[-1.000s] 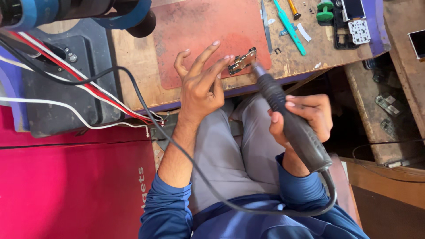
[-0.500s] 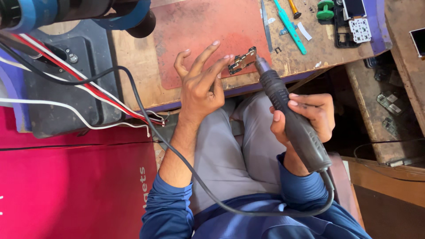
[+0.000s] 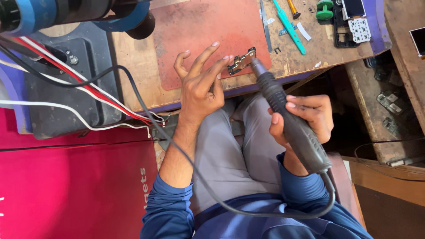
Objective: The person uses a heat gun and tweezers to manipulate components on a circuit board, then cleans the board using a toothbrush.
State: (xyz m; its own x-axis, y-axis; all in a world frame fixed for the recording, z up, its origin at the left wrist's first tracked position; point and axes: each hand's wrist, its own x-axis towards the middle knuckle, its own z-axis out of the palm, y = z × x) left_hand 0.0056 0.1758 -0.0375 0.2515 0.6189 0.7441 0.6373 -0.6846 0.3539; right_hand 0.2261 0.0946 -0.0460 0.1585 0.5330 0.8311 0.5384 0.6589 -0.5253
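Head view, sweeping from the left: a red panel (image 3: 66,190) fills the lower corner, and above it a dark grey box (image 3: 66,84) sits under a run of red, white and black wires (image 3: 88,93). Up top, a bulky tool with blue bands (image 3: 66,11) pokes in over the edge of the wooden counter (image 3: 133,79). Moving across, a reddish work mat (image 3: 199,31) lies on that counter. Now the left hand (image 3: 201,86), fingers fanned out and raised, with only its fingertips pinching a small metal part (image 3: 241,62) over the near edge of the mat. That's a light grip, thumb and index free and spread, the part held at the very tips. Right beside it, the metal nozzle of a black handheld tool (image 3: 287,124) touches or nearly touches the part. The right hand (image 3: 307,119) is wrapped around that tool's textured handle, fingers pressed tight on it, above the person's grey-trousered lap. A black cable (image 3: 248,212) loops from the tool's rear across the blue sleeves and up toward the counter. Further right, on the counter's far side: a teal pry tool (image 3: 290,26), a green clamp piece (image 3: 324,9), and a dismantled black phone frame (image 3: 349,22). Far right, a darker wooden shelf (image 3: 398,110) holds small metal scraps.
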